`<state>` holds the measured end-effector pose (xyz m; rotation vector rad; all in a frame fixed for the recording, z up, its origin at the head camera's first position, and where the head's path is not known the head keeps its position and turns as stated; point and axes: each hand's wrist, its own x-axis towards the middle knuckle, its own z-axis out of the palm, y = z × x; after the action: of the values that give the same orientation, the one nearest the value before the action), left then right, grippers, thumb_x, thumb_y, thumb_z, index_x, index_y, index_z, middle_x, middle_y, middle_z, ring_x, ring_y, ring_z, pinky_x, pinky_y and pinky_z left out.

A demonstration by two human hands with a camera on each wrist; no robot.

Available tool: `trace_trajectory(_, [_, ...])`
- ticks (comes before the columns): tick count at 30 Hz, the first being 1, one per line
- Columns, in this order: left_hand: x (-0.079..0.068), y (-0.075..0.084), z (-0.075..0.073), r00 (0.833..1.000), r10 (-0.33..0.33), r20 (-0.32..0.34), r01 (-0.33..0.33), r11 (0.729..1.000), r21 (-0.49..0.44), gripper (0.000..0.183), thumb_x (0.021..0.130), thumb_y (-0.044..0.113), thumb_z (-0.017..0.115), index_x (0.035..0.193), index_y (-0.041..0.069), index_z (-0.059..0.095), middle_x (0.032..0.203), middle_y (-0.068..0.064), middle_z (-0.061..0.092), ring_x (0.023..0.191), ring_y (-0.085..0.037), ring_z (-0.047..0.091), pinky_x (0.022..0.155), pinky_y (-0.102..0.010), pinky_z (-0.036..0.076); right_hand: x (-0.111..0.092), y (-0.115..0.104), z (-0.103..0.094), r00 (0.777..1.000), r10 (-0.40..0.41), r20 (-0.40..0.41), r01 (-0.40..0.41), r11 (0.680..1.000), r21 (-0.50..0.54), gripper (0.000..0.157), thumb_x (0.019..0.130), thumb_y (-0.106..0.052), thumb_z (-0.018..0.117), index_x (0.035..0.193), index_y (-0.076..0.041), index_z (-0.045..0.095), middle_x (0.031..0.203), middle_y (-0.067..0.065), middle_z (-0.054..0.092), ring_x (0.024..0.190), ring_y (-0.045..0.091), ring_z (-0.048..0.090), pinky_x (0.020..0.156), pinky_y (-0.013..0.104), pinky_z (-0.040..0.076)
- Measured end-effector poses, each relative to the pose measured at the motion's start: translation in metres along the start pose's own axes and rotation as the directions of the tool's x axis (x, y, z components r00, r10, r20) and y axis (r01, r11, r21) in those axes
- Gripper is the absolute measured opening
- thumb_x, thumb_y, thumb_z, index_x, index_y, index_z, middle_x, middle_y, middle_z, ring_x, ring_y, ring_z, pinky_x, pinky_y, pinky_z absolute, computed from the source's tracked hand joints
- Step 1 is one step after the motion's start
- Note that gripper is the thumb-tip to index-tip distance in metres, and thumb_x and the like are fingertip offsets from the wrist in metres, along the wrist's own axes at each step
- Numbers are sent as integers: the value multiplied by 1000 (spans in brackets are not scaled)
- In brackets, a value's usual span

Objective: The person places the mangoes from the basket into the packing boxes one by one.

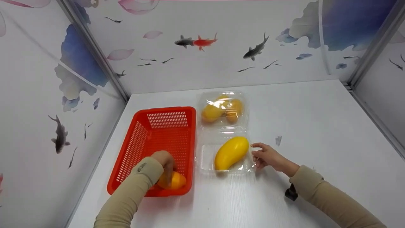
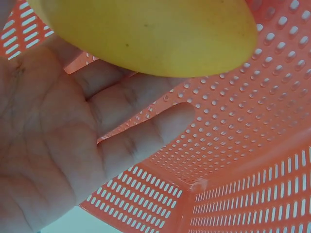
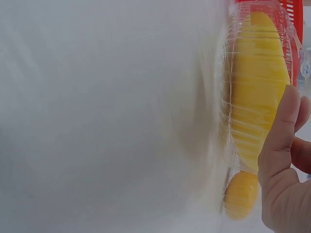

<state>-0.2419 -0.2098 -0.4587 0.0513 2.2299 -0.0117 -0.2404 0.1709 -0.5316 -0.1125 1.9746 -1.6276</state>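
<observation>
Lower left, your left hand (image 1: pixel 165 159) gripped a mango-like fruit (image 1: pixel 178 181) in the basket (image 1: pixel 192 142); right of centre, your loose-fingered right hand (image 1: pixel 269 158) apparently steadied the clear clamshell (image 1: pixel 207 158).

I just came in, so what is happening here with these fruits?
The person's left hand grips a yellow-orange fruit low inside the red basket. The right hand is at the side of an open clear container, where one large yellow fruit lies. Behind it, several more fruits show through clear plastic.
</observation>
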Motion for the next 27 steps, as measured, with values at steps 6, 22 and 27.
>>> trace_trajectory(6, [2, -3, 2, 999, -15, -33, 14, 1000, -17, 74, 54, 25, 88, 123, 23, 60, 131, -3, 49, 120, -27, 43, 96, -45, 40, 1, 1, 0, 1000, 4, 1, -4, 1000, 7, 50, 96, -18, 46, 137, 2, 25, 75, 3, 53, 53, 10, 52, 59, 24, 53])
trace_trajectory(22, [3, -9, 0, 999, -35, 10, 36, 993, -114, 80, 55, 26, 88, 128, 21, 55, 130, -4, 48, 114, -24, 44, 91, -44, 44, 2, 2, 0, 1000, 15, -18, -14, 1000, 11, 51, 96, -18, 46, 138, 2, 25, 74, 3, 53, 52, 10, 52, 58, 25, 53])
trace_trajectory(27, [7, -10, -2, 998, -45, 46, 52, 984, -168, 81, 55, 24, 88, 129, 18, 53, 127, -5, 50, 111, -25, 44, 91, -46, 43, 2, 1, 0, 1000, 20, -15, -20, 1000, 11, 51, 96, -18, 45, 138, 2, 24, 75, 3, 52, 52, 11, 52, 58, 25, 52])
